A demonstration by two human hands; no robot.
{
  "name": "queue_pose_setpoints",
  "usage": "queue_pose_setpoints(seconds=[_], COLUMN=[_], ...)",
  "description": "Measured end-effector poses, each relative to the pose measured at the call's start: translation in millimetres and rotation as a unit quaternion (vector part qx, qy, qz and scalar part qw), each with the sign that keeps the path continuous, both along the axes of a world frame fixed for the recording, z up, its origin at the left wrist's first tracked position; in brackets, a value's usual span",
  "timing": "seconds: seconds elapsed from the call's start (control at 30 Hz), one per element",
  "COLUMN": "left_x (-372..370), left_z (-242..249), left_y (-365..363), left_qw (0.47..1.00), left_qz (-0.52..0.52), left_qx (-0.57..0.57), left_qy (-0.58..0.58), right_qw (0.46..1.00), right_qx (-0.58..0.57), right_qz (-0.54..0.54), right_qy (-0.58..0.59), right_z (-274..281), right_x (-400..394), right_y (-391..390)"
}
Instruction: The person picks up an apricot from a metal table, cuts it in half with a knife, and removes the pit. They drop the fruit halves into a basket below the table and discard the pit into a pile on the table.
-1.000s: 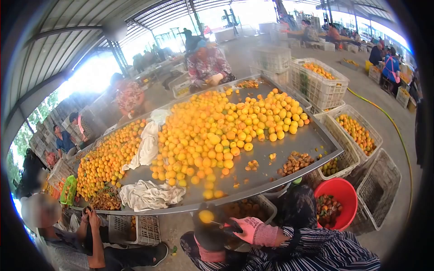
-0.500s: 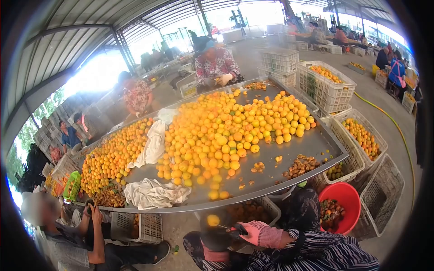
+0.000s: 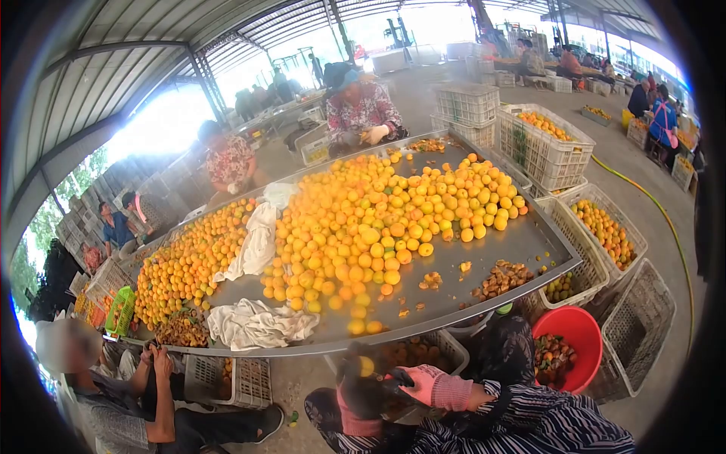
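By the near edge of the desk (image 3: 446, 300), our left hand (image 3: 360, 392) grips an orange fruit (image 3: 367, 366), probably to steady it beside our right hand (image 3: 420, 384) (its grip too blurred to tell).

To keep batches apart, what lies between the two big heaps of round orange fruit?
A long, rumpled off-white fabric cloth; the head view shows it.
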State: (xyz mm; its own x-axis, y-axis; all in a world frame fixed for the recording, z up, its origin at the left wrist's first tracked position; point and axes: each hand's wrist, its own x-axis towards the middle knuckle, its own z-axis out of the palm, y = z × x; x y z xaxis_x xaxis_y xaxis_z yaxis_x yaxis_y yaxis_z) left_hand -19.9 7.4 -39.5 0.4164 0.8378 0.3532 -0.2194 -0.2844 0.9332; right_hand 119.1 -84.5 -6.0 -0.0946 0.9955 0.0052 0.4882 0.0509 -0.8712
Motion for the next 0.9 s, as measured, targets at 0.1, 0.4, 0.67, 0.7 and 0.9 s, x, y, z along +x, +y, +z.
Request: queue_pose_setpoints(seconds=[0.1, 0.4, 0.67, 0.7, 0.9], left_x=[-2, 9, 16, 19, 11], left_z=[-4, 57, 61, 70, 38], left_y=[-17, -16, -22, -26, -24], left_qw=[0.983, 0.840, 0.851, 0.864, 0.887], left_qz=[-0.071, -0.077, -0.060, -0.017, -0.061], left_qx=[-0.164, -0.432, -0.442, -0.431, -0.398], left_qy=[-0.035, -0.318, -0.277, -0.259, -0.225], right_qw=[0.998, 0.984, 0.981, 0.981, 0.992], right_qx=[0.007, 0.021, -0.023, -0.010, 0.096], right_qz=[-0.026, -0.026, -0.037, -0.040, -0.083], right_qy=[-0.049, -0.175, -0.188, -0.190, -0.021], right_z=[6, 19, -5, -15, -30], right_x=[-3, -11, -24, -25, -28], right_y=[-2, -8, 2, 3, -4])
